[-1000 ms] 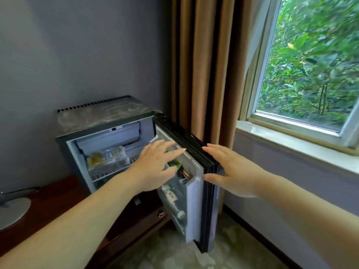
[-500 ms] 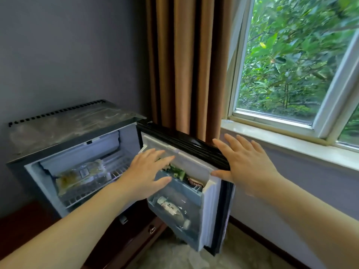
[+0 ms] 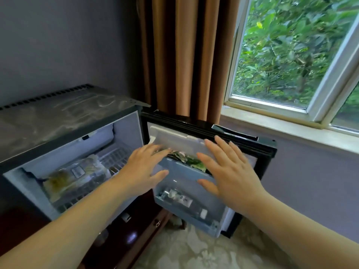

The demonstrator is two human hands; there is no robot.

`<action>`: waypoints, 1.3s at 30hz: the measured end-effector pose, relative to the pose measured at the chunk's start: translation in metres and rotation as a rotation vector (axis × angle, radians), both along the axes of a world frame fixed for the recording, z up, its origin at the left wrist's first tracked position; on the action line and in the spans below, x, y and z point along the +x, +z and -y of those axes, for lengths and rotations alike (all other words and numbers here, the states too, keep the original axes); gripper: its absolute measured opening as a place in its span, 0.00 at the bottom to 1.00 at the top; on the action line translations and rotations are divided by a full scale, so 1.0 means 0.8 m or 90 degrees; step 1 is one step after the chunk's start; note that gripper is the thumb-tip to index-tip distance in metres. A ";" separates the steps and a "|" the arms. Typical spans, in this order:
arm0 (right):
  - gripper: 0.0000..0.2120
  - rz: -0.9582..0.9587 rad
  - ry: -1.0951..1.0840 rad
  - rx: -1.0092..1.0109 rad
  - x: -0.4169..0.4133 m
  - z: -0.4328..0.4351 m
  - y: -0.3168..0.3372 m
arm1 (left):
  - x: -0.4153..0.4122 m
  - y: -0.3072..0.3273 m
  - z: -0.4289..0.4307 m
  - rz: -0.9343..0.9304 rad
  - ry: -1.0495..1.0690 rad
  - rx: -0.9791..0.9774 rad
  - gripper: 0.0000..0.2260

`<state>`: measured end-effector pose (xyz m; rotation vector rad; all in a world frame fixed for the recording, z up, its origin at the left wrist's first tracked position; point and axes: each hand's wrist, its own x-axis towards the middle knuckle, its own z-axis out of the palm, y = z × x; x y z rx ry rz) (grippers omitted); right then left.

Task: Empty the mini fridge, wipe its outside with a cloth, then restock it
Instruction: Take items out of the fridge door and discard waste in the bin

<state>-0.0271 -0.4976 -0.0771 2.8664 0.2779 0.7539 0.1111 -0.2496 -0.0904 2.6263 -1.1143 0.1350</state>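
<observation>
The mini fridge (image 3: pixel 58 121) stands over a dark wooden cabinet (image 3: pixel 134 235) by the wall. Its door (image 3: pixel 242 141) is swung wide open toward the window (image 3: pixel 291 55). The person's left hand (image 3: pixel 143 169) is flat and loose, with straight fingers, and holds nothing. It is up by the top shelf of the door. The right hand (image 3: pixel 231 175) is the same, fingers spread out and holding nothing, in front of the inside of the door. Both hands look blurry, so I cannot tell if they touch the door. Some green packets (image 3: pixel 192 162) peek out of the top door shelf between the two hands. A clear bottle (image 3: pixel 180 199) lies on its side in the bottom door shelf. Inside the fridge, a see-through bag of food (image 3: pixel 71 175) lies on the wire shelf. A brown curtain (image 3: pixel 184 55) hangs behind the door.
</observation>
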 end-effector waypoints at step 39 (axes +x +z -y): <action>0.45 -0.355 -0.266 0.073 0.073 -0.093 -0.271 | 0.021 -0.221 -0.032 -0.315 -0.014 0.101 0.37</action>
